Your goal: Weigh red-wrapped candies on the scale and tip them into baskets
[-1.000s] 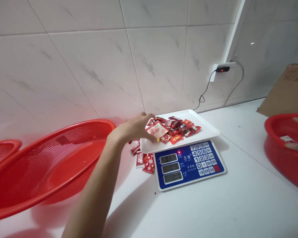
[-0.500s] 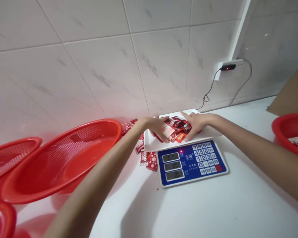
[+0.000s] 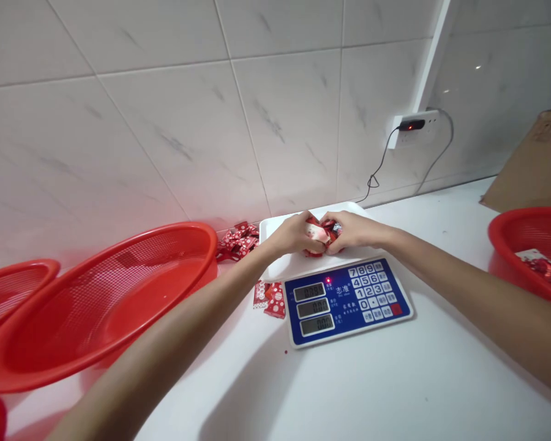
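Note:
Over the white tray of a blue-faced digital scale, my two hands squeeze a bunch of red wrapped candies between them. My left hand curls round the left side, against a white-and-pink packet. On the right side my right hand wraps the pile, with its thumb toward me. Both hands are closed on the candies, and much of the bunch is hidden by the fingers. Left of the tray lie red dotted packets, and a few more packets sit beside the scale's left edge.
Red plastic baskets stand at the left. Another red basket with packets in it is at the right, before a cardboard box. A tiled wall rises behind, with a plugged-in socket and cables.
My hands have come closer together, gathering the spread candies on the tray into a tight bunch. The fingers have curled in. The view has shifted slightly, and the scale's top reading differs.

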Action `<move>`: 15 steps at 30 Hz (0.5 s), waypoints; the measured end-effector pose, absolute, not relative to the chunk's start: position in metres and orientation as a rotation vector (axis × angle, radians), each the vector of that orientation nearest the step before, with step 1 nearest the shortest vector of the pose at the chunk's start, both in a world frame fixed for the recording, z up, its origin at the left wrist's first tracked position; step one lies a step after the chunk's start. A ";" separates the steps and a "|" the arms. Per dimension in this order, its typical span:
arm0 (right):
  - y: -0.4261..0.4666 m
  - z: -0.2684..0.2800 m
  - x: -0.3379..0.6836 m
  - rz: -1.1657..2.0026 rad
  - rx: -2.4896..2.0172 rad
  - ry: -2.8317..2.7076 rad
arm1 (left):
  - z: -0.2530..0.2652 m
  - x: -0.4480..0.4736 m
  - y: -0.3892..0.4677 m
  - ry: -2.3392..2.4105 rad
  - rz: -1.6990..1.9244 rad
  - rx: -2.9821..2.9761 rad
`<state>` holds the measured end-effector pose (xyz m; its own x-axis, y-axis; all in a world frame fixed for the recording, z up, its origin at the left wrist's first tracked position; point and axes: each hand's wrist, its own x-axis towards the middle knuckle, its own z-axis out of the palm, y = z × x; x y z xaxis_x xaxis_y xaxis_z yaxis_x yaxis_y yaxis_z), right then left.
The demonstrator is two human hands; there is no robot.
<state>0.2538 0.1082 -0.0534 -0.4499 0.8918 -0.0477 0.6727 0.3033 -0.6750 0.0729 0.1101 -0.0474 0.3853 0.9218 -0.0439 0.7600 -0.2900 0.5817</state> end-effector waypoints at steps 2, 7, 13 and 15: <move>0.101 -0.046 0.251 0.828 -1.433 -2.200 | -0.041 0.073 0.104 1.426 0.496 2.128; 0.080 -0.016 0.235 0.649 -1.430 -2.163 | -0.007 0.059 0.082 1.361 0.620 2.129; 0.064 0.012 0.151 0.450 -1.040 -2.267 | 0.041 -0.022 0.040 1.711 0.682 2.210; 0.063 0.015 0.106 0.468 -0.889 -2.337 | 0.051 -0.065 0.024 1.887 0.643 2.207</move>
<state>0.1064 0.0628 0.0155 -0.6032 0.6902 0.3997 0.4829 0.7149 -0.5057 -0.0649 0.0236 0.0508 0.1080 0.9711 0.2130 0.8990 -0.1869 0.3961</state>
